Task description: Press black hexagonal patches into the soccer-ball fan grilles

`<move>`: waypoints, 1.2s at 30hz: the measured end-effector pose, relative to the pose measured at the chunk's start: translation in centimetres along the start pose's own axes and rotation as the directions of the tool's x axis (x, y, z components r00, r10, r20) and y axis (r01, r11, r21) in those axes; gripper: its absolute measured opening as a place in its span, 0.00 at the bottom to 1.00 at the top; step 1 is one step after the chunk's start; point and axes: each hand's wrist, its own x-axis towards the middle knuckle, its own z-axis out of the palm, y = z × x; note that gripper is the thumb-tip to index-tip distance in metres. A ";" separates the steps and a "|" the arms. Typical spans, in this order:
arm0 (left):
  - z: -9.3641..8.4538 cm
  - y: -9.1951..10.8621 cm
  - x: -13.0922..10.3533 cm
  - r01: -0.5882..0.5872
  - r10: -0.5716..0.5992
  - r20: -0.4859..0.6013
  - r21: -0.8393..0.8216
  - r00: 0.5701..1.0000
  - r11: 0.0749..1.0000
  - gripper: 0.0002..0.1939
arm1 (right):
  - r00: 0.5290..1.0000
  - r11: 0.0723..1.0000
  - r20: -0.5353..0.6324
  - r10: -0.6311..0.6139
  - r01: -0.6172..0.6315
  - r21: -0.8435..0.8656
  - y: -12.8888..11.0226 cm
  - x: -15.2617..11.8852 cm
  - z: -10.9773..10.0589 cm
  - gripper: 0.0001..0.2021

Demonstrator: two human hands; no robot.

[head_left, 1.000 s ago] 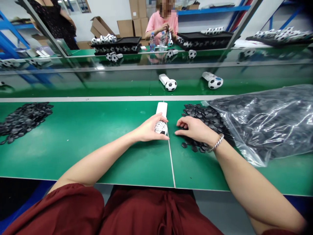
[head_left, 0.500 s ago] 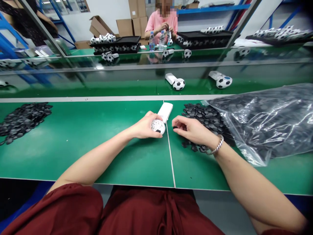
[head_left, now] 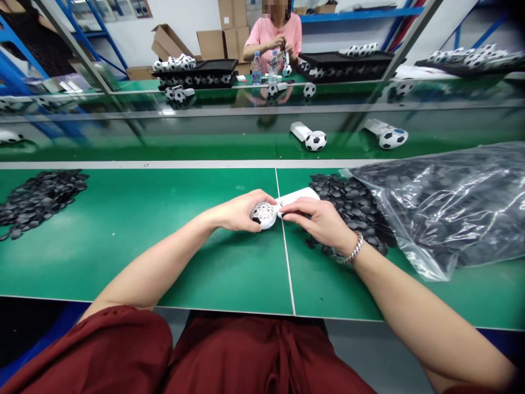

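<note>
A white device with a round, football-patterned head point(head_left: 263, 214) is gripped at that head by my left hand point(head_left: 245, 210). Its flat white handle point(head_left: 302, 194) points right and slightly away from me. My right hand point(head_left: 318, 219) pinches a small black piece point(head_left: 283, 215) between thumb and fingers, close beside the head. One black patch shows on the head's lower left; the rest looks white and open-patterned. A pile of black pieces point(head_left: 348, 200) lies just behind and right of my right hand.
Another black pile point(head_left: 41, 197) lies far left. A clear plastic bag of black pieces point(head_left: 455, 202) covers the right side. Beyond the pale strip are two football devices point(head_left: 315, 140) point(head_left: 392, 138). Across the line, a person in pink point(head_left: 275, 38) sits among black trays point(head_left: 197, 74).
The device has turned so its handle points more to the right. My right hand has moved left, bringing the black piece near the head. Devices beyond the strip have shifted.
</note>
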 end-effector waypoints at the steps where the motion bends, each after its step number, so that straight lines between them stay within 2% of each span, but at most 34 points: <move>1: -0.1 0.0 0.0 -0.008 0.008 0.009 0.003 1.000 1.000 0.30 | 1.000 1.000 -0.006 0.021 -0.021 0.009 -0.1 -0.1 0.1 0.06; 4: 0.0 -0.1 -0.1 -0.015 0.015 0.025 -0.001 1.000 1.000 0.30 | 1.000 0.999 0.006 0.030 -0.030 0.012 -0.3 -0.2 0.4 0.04; 7: 0.4 -0.2 0.1 -0.004 0.005 0.018 -0.030 1.000 1.000 0.33 | 0.996 0.997 0.057 -0.066 0.065 0.032 -0.5 -0.1 0.8 0.03; 11: 1.0 0.0 0.3 0.007 -0.007 -0.012 -0.059 1.000 0.998 0.35 | 0.988 0.987 0.047 -0.146 0.142 0.070 -0.5 0.2 1.4 0.03; 17: 1.7 0.7 0.5 0.049 -0.058 -0.116 -0.074 0.992 0.996 0.29 | 0.995 0.994 -0.006 -0.102 0.102 0.023 -0.1 0.4 2.3 0.02; 20: 2.1 0.7 0.6 0.070 -0.089 -0.171 -0.116 0.981 0.991 0.29 | 0.993 0.994 -0.026 -0.113 0.113 0.010 0.0 0.5 2.3 0.01; 27: 2.2 0.5 0.7 0.067 -0.093 -0.176 -0.153 0.980 0.986 0.30 | 0.991 0.991 0.032 -0.132 0.131 0.024 -0.1 0.8 2.2 0.02; 32: 2.3 0.5 0.7 0.070 -0.098 -0.186 -0.151 0.978 0.986 0.29 | 0.997 0.995 0.028 -0.078 0.076 0.070 -0.2 0.9 2.2 0.03; 36: 2.5 0.6 0.6 0.051 -0.084 -0.204 -0.160 0.975 0.986 0.27 | 0.999 0.999 0.028 -0.031 0.030 0.043 -0.2 0.8 2.2 0.04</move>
